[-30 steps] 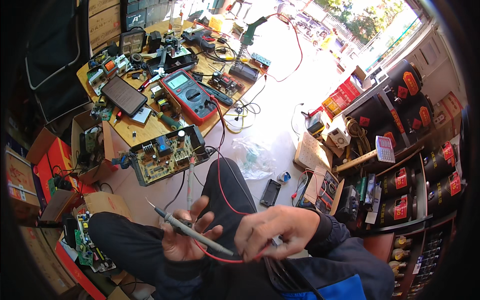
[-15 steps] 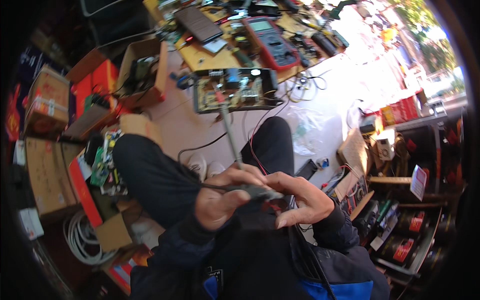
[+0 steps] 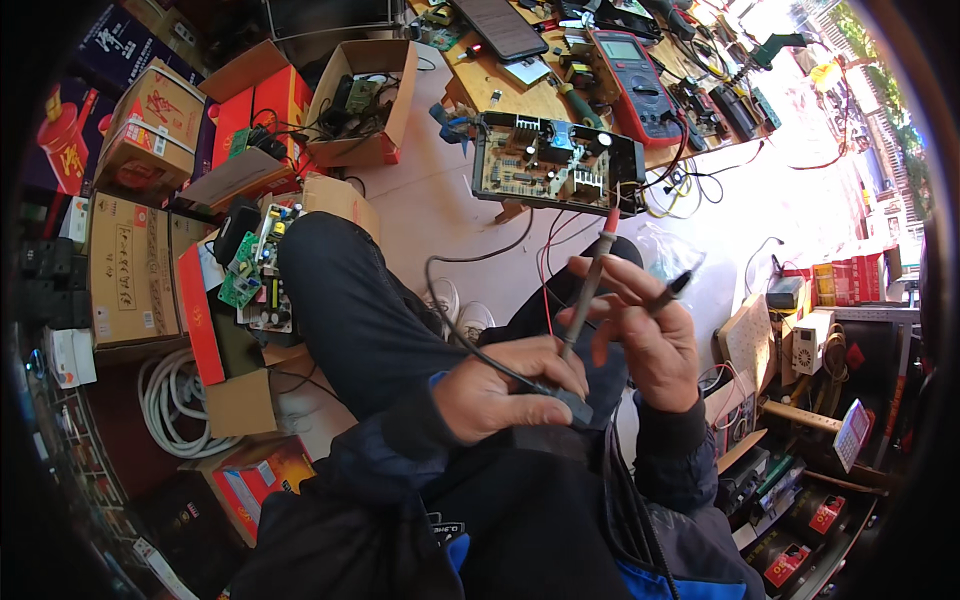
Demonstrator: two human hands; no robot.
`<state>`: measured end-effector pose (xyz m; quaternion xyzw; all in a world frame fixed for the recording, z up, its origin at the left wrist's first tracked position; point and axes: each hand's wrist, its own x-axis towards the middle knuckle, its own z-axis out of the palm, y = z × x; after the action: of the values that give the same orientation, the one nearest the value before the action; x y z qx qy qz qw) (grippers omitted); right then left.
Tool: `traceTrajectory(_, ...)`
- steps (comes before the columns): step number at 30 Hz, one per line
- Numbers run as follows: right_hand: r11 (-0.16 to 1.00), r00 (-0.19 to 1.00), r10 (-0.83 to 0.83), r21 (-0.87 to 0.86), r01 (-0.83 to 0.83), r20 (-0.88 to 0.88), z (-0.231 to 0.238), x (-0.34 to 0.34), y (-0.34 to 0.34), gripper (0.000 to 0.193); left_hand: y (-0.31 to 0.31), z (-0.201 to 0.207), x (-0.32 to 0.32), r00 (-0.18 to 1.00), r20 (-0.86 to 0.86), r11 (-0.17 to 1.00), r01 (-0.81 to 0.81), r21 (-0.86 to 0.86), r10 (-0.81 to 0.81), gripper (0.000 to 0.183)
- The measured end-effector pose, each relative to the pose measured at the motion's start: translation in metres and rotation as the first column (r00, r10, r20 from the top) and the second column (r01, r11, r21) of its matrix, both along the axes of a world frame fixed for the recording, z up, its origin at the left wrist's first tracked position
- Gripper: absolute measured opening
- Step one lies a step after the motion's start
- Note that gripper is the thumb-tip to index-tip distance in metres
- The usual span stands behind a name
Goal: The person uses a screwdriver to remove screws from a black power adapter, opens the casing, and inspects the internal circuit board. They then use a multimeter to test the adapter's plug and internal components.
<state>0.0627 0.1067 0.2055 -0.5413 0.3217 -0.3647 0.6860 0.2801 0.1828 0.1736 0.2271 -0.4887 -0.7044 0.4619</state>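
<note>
My left hand [image 3: 510, 392] is closed around a black cable plug [image 3: 570, 405], its cord curving away toward the floor. A long grey test probe [image 3: 590, 285] with a reddish end slants up from the left fingers toward an open black case with a circuit board [image 3: 535, 170]. My right hand [image 3: 655, 345] is raised beside it, fingers curled around a dark pen-like probe [image 3: 675, 287] pointing up and right. Whether the right fingers also touch the grey probe is unclear. A red multimeter [image 3: 635, 95] lies on the wooden board behind the case.
A phone [image 3: 500, 27] and tools crowd the wooden board [image 3: 475, 75]. Cartons [image 3: 135, 265] and a box of circuit boards [image 3: 200, 315] stand at left, near coiled white hose [image 3: 165, 400]. Loose cables [image 3: 690, 190] and a calculator [image 3: 852, 435] are at right.
My right hand has parted from the left and lifted, showing the dark probe. The left hand keeps the plug, now more visible. The view has shifted, with surroundings sitting farther right.
</note>
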Motion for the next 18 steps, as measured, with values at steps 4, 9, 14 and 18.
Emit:
traceTrajectory(4, 0.997, 0.998, -0.006, 0.081, 0.001, 0.062, -0.001, 0.024, -0.003, 0.033, -0.001, -0.005, -0.001, 1.000, 0.005, 0.998, 0.027, 0.053, -0.028, 0.025)
traceTrajectory(9, 0.998, 0.992, -0.056, 0.048, 0.050, 0.116, 0.009, 0.027, -0.007, 0.031, 0.000, -0.024, 0.011, 0.963, -0.132, 0.958, -0.206, 0.201, 0.235, 0.038)
traceTrajectory(14, 0.982, 0.993, 0.111, 0.160, -0.103, -0.043, 0.027, 0.019, 0.005, 0.066, -0.010, -0.048, 0.030, 0.694, -0.579, 0.863, -0.121, 0.491, 0.427, 0.045)
traceTrajectory(18, 0.971, 0.969, 0.173, 0.194, -0.138, -0.176, 0.032, 0.022, 0.015, 0.062, -0.010, -0.054, 0.036, 0.699, -0.526, 0.813, -0.137, 0.566, 0.484, 0.042)
